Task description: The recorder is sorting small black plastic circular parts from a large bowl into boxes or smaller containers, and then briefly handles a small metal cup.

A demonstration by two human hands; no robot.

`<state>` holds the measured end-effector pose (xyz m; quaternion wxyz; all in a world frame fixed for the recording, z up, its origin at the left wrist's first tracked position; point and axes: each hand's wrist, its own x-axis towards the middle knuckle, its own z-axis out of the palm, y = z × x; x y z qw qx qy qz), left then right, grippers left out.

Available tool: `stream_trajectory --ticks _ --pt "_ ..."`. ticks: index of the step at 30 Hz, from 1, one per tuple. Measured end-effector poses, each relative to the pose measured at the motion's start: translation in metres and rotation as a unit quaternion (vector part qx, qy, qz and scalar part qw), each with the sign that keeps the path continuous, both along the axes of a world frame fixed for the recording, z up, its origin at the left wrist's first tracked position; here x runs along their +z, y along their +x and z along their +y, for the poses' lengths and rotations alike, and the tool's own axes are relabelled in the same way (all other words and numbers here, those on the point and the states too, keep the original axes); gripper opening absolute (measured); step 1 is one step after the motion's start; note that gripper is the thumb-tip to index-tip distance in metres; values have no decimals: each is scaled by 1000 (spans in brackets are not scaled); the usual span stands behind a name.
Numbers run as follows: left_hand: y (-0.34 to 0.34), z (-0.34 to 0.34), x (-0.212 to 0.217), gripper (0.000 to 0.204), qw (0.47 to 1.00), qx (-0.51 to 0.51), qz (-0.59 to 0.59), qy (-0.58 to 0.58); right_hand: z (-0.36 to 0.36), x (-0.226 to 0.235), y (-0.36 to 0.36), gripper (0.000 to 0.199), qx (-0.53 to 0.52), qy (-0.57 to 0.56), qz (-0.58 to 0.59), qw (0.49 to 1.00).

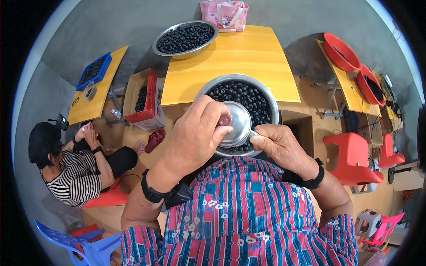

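A lidded silver metal cup (240, 128) is held over a metal basin (274, 108) of small round black pieces (259, 103), like berries or beads. My right hand (286, 146) is closed around the cup's handle at its right side. From the left, my left hand (191, 126) reaches over the cup, fingers and thumb pinched on a round reddish piece (225, 120). This looks like the lid's knob, but I cannot tell whether it is fixed to the lid. The lid hides the cup's inside.
Ahead stands a yellow table (239, 55) with another full basin (188, 55) and a pink bag (224, 15). A person (84, 173) sits at the left near an open carton (144, 104). Red stools (353, 157) and red tubs (341, 52) are at the right.
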<state>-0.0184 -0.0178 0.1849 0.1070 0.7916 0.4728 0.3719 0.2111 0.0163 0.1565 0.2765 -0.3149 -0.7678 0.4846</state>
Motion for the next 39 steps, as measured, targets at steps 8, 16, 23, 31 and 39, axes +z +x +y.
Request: stream_trajectory --ticks 8,16,23,31,39 --pt "-23 -1 2 16 981 62 -150 105 -2 14 2 37 -10 -48 -3 999" --pt "-75 -31 -63 32 714 -1 -695 -80 -19 76 21 31 -36 7 -2 999" --pt "-109 -65 -97 24 549 -28 -820 -160 -39 135 29 28 31 108 75 991" --pt "-113 -70 -106 21 544 -15 -824 -157 -67 183 38 34 66 155 51 984" --pt "-115 -75 -112 25 540 -3 -822 -180 -74 199 52 33 78 174 57 980"
